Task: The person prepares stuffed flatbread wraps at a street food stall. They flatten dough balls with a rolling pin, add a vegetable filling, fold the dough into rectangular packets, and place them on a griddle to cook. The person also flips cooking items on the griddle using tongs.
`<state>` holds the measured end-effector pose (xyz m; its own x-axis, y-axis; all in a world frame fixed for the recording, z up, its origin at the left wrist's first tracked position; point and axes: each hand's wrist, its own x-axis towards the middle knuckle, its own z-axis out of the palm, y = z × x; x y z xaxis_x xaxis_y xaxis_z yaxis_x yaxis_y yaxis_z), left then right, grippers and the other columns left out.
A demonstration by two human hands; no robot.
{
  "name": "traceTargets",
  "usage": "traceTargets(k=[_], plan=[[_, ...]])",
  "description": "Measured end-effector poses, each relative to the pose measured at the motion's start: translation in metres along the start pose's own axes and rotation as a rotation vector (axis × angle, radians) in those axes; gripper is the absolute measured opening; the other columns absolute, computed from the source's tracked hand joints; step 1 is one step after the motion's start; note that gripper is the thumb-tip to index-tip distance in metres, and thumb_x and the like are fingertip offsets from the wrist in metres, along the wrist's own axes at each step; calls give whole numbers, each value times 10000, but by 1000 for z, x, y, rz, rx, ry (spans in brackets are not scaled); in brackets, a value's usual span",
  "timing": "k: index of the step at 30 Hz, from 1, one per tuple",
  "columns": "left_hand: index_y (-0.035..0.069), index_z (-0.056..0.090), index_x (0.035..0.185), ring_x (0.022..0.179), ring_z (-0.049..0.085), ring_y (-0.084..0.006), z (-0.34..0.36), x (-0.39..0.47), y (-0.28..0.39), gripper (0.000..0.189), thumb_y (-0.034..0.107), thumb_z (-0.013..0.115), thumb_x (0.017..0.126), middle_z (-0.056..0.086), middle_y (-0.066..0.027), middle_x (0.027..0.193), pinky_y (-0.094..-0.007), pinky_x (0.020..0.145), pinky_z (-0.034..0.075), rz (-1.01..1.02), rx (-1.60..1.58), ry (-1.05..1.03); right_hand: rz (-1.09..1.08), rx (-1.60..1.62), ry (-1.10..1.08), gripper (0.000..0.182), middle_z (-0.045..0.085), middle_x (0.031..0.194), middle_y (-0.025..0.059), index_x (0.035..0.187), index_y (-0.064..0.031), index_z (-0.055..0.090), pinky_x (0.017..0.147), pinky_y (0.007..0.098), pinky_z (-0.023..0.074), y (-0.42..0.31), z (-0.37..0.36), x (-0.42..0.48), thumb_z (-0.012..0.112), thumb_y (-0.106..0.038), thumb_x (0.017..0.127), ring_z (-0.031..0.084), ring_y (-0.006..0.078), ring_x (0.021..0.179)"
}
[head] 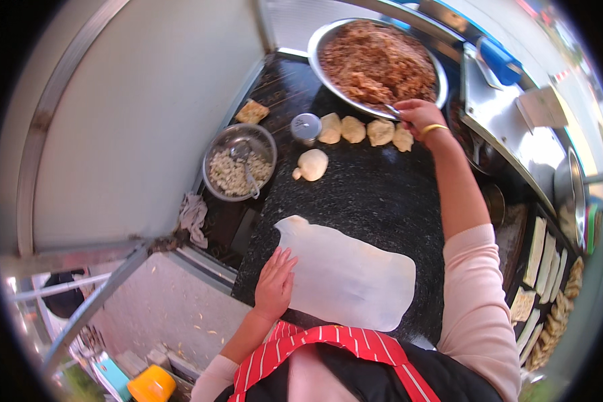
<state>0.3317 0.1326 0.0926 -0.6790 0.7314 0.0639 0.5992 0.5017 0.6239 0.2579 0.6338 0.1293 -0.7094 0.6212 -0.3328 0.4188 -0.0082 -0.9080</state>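
A thin stretched sheet of dough (352, 274) lies on the black stone worktop (382, 201) in front of me. My left hand (276, 284) rests flat at its left edge, fingers extended. At the near rim of a large metal bowl of reddish-brown filling (382, 65), my right hand (418, 118) grips the handle of a metal utensil (393, 110); its working end is hidden in the filling. Several dough balls (353, 129) sit in a row below the bowl, beside a metal shaker (306, 127). Another dough ball (312, 165) with a small knob lies nearer to me.
A metal bowl (206, 166) with pale crumbly filling and a spoon stands left, between a flatbread piece (252, 111) and a crumpled cloth (194, 219). At right are a metal shelf (502, 120) and several long dough strips (534, 251). A white panel (145, 115) bounds the left.
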Motion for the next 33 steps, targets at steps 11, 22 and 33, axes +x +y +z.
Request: traceTargets(k=[11, 22, 33], plan=[[-64, 634, 1256, 1392, 467, -429, 9, -6, 9, 329, -31, 518, 951, 580, -245, 1406, -477, 1150, 366, -10, -60, -78, -345, -509, 668, 194, 728, 1020, 141, 960, -137, 767, 881, 423, 543, 47, -38, -66, 628, -187, 834, 674, 336, 1009], [-13, 643, 1298, 1240, 618, -318, 35, 83, 44, 313, 56, 500, 1028, 659, -192, 1308, -374, 1054, 474, 382, -35, -254, 39, -702, 469, 501, 604, 1390, 91, 1198, -212, 749, 1110, 587, 312, 111, -128, -44, 553, -574, 913, 383, 370, 1395], [-21, 361, 1518, 1144, 639, -284, 149, 289, 178, 591, 235, 578, 1032, 605, -181, 1348, -424, 894, 550, -187, -578, -344, 42, -628, 452, 418, 650, 1251, 105, 1180, -70, 710, 1029, 506, 405, 91, -114, -101, 654, -327, 856, 512, 325, 1234]])
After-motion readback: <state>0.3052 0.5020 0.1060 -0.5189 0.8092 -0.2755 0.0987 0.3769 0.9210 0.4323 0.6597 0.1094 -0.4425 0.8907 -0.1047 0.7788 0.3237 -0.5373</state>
